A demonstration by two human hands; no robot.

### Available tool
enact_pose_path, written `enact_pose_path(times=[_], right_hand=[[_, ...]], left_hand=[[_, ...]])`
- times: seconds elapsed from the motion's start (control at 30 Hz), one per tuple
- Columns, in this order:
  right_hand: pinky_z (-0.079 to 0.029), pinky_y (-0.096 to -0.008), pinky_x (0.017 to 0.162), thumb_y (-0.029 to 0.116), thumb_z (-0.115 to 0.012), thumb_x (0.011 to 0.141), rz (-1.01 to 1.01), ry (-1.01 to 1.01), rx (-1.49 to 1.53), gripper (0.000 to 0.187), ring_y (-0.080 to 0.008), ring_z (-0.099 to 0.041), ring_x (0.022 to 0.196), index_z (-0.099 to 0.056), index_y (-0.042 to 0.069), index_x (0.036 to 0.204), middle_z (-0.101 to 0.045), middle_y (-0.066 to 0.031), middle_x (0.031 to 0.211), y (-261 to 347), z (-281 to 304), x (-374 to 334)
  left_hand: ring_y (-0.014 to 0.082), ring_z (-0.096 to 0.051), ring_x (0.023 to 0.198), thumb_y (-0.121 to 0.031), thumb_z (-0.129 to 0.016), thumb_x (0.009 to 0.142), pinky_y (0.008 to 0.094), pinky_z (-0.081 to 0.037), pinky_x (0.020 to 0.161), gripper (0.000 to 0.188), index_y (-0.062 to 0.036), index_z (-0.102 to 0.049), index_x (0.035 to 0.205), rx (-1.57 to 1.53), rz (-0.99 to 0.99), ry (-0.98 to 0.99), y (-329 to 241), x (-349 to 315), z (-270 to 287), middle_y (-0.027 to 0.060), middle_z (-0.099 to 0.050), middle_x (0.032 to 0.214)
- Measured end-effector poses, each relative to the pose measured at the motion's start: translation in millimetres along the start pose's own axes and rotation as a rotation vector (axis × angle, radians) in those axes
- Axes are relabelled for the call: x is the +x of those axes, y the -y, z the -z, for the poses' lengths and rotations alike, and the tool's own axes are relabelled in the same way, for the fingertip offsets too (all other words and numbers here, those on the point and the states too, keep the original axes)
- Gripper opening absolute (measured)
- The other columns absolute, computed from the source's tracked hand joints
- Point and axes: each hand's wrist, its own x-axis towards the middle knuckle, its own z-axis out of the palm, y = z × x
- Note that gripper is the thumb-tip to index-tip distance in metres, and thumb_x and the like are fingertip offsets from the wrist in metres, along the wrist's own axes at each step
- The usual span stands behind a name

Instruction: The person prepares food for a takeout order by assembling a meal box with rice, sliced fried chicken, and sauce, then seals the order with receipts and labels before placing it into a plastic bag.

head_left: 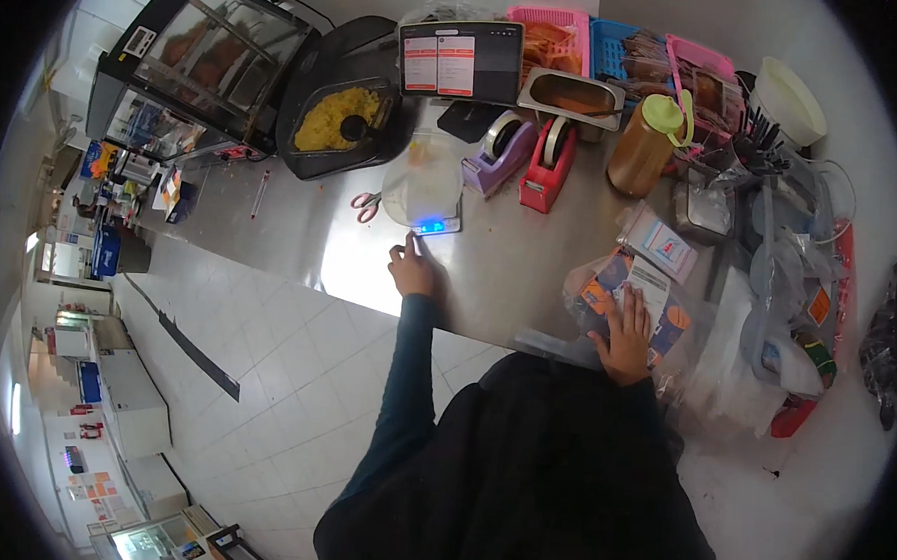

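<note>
My left hand (411,269) reaches to the front edge of a small kitchen scale (449,225) with a lit blue display. Its index finger is stretched out at the scale's front corner, and the hand holds nothing. On the scale sits a round, pale, translucent lid or dish (421,184). Scissors (366,206) with pinkish handles lie just left of it. My right hand (624,338) rests flat with fingers spread on a clear plastic bag and a printed orange-and-blue packet (671,326). A white label sheet (648,285) lies under its fingertips.
Behind the scale stand a tablet (460,62), a purple tape dispenser (500,157), a red tape dispenser (549,164) and a metal tray (571,95) of sauce. A brown jug (638,148) is at right. A black pan (314,154) of yellow food and a glass display warmer (203,59) stand left.
</note>
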Motion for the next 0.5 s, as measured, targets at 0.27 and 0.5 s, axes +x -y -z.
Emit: enact_pose_path(times=[0.27, 0.5], right_hand=[[-0.018, -0.0499, 0.098, 0.030, -0.048, 0.080, -0.151, -0.279, 0.080, 0.055, -0.0375, -0.022, 0.122, -0.033, 0.003, 0.126, -0.027, -0.0187, 0.132, -19, 2, -21], [-0.012, -0.0519, 0.098, 0.033, -0.049, 0.078, -0.390, -0.279, -0.001, 0.065, -0.0378, -0.012, 0.126, -0.026, 0.001, 0.129, -0.020, -0.0213, 0.135, -41, -8, -39]], left_hand=[[0.0341, -0.054, 0.087, -0.030, -0.052, 0.077, 0.0435, -0.047, 0.067, 0.046, -0.0211, -0.040, 0.121, 0.308, 0.142, 0.479, -39, 36, 40, 0.0131, -0.047, 0.103], [0.0303, -0.043, 0.106, -0.032, -0.058, 0.077, 0.0418, -0.035, 0.087, 0.050, -0.0023, -0.044, 0.114, -0.779, -0.187, 0.529, -183, -72, 21, 0.0180, -0.046, 0.111]])
